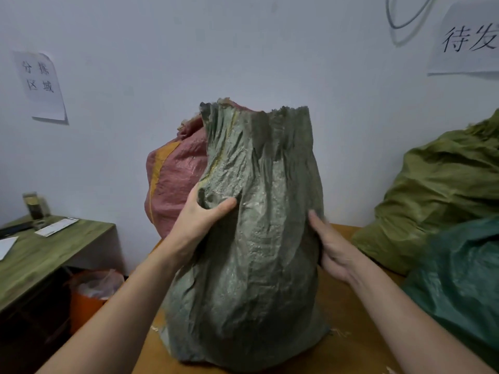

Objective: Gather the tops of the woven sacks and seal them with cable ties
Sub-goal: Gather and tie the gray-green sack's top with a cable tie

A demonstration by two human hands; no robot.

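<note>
A grey-green woven sack (251, 260) stands upright on the brown table (348, 327) in front of me, its open top loosely bunched and standing up. My left hand (199, 220) grips a fold of the sack's left side, thumb across the front and fingers behind. My right hand (332, 249) lies against the sack's right side with fingers straight, their tips hidden behind the fabric. No cable tie is in view.
A pink woven sack (175, 179) stands behind the grey one by the wall. An olive sack (432, 198) and a dark green sack (459, 287) lie at the right. A green desk (40, 255) with papers and an orange bin (89, 298) are at the left.
</note>
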